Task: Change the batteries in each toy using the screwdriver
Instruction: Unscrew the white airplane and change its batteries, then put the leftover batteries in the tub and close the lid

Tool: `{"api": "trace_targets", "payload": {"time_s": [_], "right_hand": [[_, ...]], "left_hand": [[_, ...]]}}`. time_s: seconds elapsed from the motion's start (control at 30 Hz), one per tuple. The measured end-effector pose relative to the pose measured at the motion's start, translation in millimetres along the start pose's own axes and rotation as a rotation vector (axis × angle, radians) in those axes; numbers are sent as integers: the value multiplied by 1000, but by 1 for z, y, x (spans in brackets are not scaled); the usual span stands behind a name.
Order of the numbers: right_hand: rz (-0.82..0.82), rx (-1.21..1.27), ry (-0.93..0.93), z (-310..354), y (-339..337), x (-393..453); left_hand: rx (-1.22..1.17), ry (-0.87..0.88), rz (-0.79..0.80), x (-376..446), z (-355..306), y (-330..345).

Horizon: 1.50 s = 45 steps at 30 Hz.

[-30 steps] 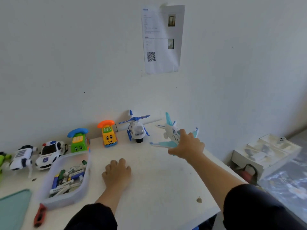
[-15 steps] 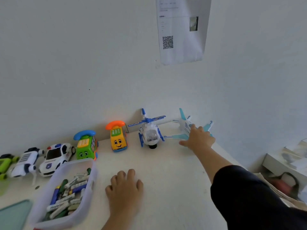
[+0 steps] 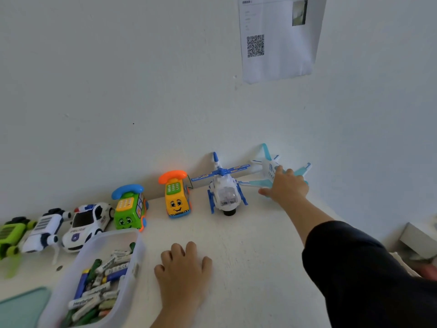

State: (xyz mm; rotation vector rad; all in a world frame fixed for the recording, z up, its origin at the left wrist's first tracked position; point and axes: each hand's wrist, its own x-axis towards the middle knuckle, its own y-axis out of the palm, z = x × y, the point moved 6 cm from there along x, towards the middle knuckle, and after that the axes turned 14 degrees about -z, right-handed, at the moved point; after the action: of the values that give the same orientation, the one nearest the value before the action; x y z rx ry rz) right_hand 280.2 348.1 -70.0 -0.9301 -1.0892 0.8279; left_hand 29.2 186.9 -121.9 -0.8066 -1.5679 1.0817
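White painted wall (image 3: 118, 91) fills the upper part of the head view; one printed paper sheet (image 3: 279, 39) with a QR code hangs on it. Below runs a pale matte surface (image 3: 255, 256), lightly scuffed.

Right hand (image 3: 286, 188): arm stretched out in a dark sleeve (image 3: 369, 275), palm down over the toy airplane (image 3: 267, 170), fingers laid on its fuselage, thumb spread to the left. Whether the grip closes round the body or only rests on it, cannot tell. Airplane: white plastic, pale blue wings and tail fin, standing at the far right end of the toy row, against the wall.

Left hand (image 3: 183, 266): flat on the surface, palm down, fingers relaxed and slightly bent, holding nothing.

Toys along the wall, counted seven, all glossy moulded plastic:
- one green vehicle (image 3: 10, 233), partly cut off at the left edge
- one white and dark blue robot dog (image 3: 43, 229)
- one white police car (image 3: 88, 224)
- one green phone car (image 3: 130, 208), blue handset, cartoon face
- one yellow phone car (image 3: 176, 196), orange handset, cartoon face
- one white and blue helicopter (image 3: 224, 188), clear nose, just beside the airplane
- the airplane.

One translucent plastic tub (image 3: 139, 254) stands near the left hand, holding a loose heap of cylindrical batteries (image 3: 101, 287); too many and too overlapped to count. One teal flat piece (image 3: 22, 308) shows at the lower left corner. Screwdriver not visible in this view.
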Motion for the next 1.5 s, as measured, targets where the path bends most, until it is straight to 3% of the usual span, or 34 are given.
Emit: {"api": "trace_targets", "payload": {"time_s": [0.2,0.33,0.57,0.73,0.87,0.97,1.1,1.23,1.3,1.37,1.43,1.5], "right_hand": [[47,50,26,-4,2,1],[-123,-18,20,0,-12,-8],[-335,16,-284,19,-35,-58],[-259,74,-348,32,-45,-103],[-200,42,-404,51,-58,-133],[-190,48,-452,77,-73,-152],[-234,148,-508,122,-84,-178],[-182,394,-524,175,-78,-227],[-84,509,-471,196,-64,-253],[6,635,-382,214,-49,-282],[61,794,-262,224,-35,-306],[86,903,-155,221,-26,-319]], "left_hand": [[6,-7,6,1,1,1],[1,1,-8,2,1,2],[-42,-32,-42,2,5,4],[-240,-107,-82,2,12,-2],[-654,-144,-197,-11,20,-15],[-780,-22,-282,-23,30,-39],[-725,215,-519,-24,68,-102],[-492,157,-662,-15,153,-143],[-373,-50,-515,-12,201,-140],[-199,-254,-208,-17,250,-116],[-68,-345,116,-32,285,-90],[-74,-351,247,-46,296,-69]]}}
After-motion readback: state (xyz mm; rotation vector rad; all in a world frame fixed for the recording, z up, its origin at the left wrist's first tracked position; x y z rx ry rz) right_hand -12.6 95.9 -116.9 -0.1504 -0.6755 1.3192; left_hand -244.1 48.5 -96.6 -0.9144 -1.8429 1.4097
